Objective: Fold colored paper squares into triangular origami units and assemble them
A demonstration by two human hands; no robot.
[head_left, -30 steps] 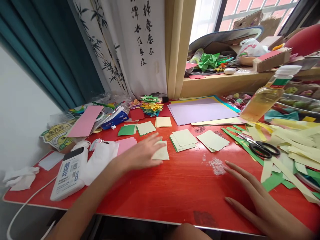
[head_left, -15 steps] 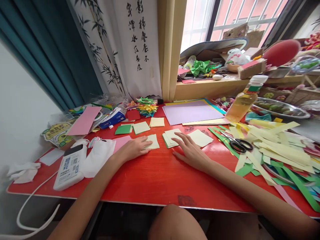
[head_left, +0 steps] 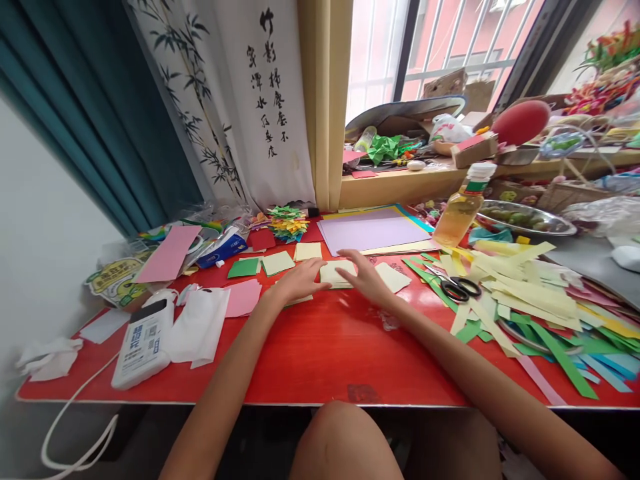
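Observation:
Between my two hands lies a small stack of pale cream paper squares [head_left: 336, 275] on the red table. My left hand [head_left: 299, 281] is stretched out, its fingertips at the left edge of that stack. Under its palm another paper pile [head_left: 301, 299] is mostly covered. On the other side my right hand [head_left: 369, 279] is open, thumb and fingers apart, its fingertips by the stack's right edge. Whether they press on it I cannot tell. Close to my right hand is a loose cream sheet [head_left: 394, 278]. Green squares [head_left: 243, 267] and pale squares [head_left: 278, 263] lie behind my left hand.
Black-handled scissors [head_left: 460, 289] rest by a heap of paper strips [head_left: 533, 287] at right. Behind them stands a bottle of yellowish liquid [head_left: 459, 213]. Lilac sheets [head_left: 373, 230] lie at the back. A white box-shaped device [head_left: 143, 343] and pink paper [head_left: 243, 298] are at left.
My left hand has moved right, off the left paper pile to the middle stack. My right hand stays by that stack's right side. The camera view has turned slightly right.

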